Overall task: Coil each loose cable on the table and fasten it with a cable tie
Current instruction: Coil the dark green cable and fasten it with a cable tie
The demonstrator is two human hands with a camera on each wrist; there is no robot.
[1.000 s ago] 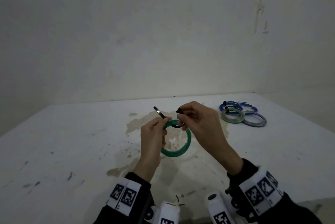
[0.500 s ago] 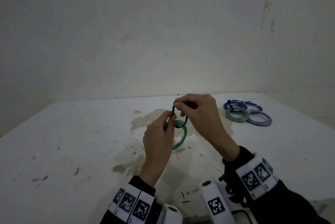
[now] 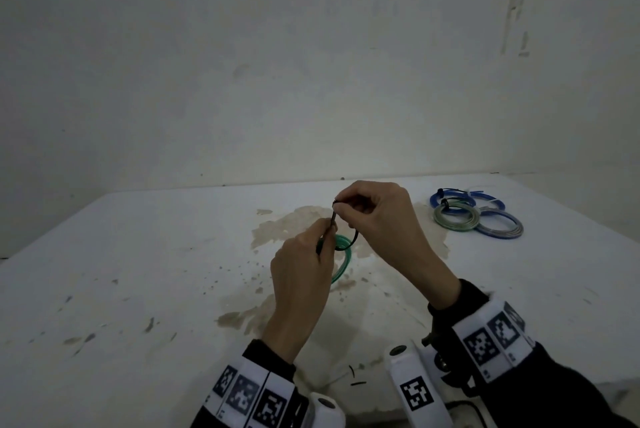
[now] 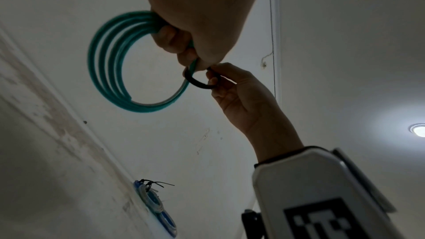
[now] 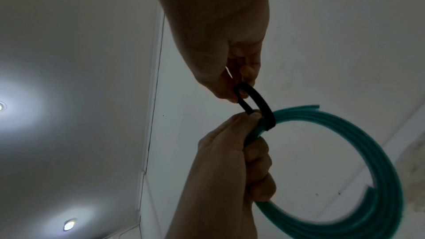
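A green cable coil (image 3: 342, 256) is held above the white table (image 3: 138, 271), partly hidden behind my left hand (image 3: 327, 233). In the left wrist view my left hand (image 4: 197, 30) grips the green coil (image 4: 108, 64) by its upper edge. A black cable tie (image 3: 350, 243) loops round the strands beside that grip. My right hand (image 3: 343, 209) pinches the tie's top end, and my left thumb and forefinger hold its tail just below. The right wrist view shows the black tie (image 5: 258, 103) as a closed loop between my right hand (image 5: 239, 86) and the coil (image 5: 372, 161).
At the back right of the table lie several tied coils: a blue one (image 3: 446, 197), a pale green one (image 3: 456, 217) and a grey-blue one (image 3: 500, 230). Two short black offcuts (image 3: 356, 379) lie near the front edge. A brown stain (image 3: 287, 230) marks the middle.
The tie's two ends, apart one second ago, have come together into a loop round the coil. Both hands rose a little and the coil swung behind my left hand.
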